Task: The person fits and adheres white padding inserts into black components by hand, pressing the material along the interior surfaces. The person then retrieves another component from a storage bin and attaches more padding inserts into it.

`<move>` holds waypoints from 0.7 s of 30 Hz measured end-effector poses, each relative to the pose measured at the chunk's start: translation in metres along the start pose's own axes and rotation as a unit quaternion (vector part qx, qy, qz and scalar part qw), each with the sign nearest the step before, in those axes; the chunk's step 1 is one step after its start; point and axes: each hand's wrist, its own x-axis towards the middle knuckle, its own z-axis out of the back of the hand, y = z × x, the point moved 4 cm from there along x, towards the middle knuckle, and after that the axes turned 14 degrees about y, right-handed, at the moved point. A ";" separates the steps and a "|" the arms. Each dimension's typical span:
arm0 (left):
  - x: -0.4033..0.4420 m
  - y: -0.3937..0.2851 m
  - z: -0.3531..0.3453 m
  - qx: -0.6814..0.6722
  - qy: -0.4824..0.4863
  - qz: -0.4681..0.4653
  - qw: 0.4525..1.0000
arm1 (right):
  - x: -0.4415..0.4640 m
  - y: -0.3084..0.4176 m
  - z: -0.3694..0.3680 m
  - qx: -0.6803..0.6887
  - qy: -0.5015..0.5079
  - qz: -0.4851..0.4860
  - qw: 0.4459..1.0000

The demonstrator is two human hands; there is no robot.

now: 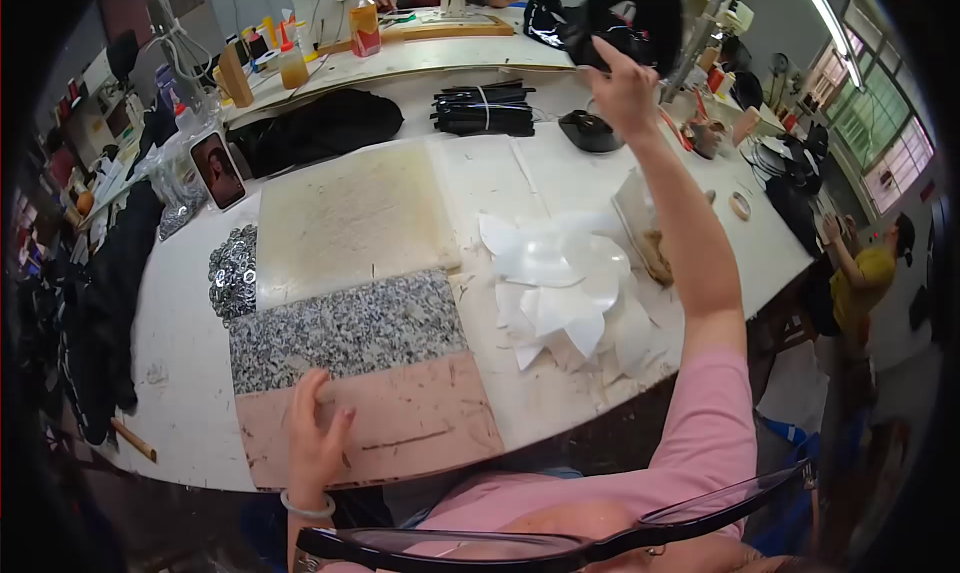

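Note:
My right hand [625,88] is stretched far forward at the top, its fingers closed on the edge of a black item [640,18] that looks like a cap. My left hand [318,435] hovers at or rests on the pinkish board [420,418], fingers apart and holding nothing. Just beyond that board lies a speckled granite slab [350,328], and behind it a yellowish translucent sheet [350,213]. To the right of these, white curved plastic pieces [570,283] are heaped on the table.
Metal rings [234,273] lie left of the slab, near a phone [218,170]. Bundled black strips [484,108] and a black cup-like item [590,131] are farther back. Bottles [292,65] stand on the rear bench. A person [865,278] is at the right; another's hands show across the bench.

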 end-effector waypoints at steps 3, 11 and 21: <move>-0.008 0.012 0.002 0.040 0.003 0.035 0.999 | 0.026 -0.075 -0.066 0.114 -0.004 -0.133 0.984; 0.021 0.004 0.003 0.104 0.101 0.108 0.984 | -0.021 -0.133 -0.170 0.742 -0.217 -0.253 0.582; 0.040 0.007 0.032 -0.080 0.036 0.044 0.995 | -0.110 -0.144 -0.258 0.822 -0.345 -0.321 0.320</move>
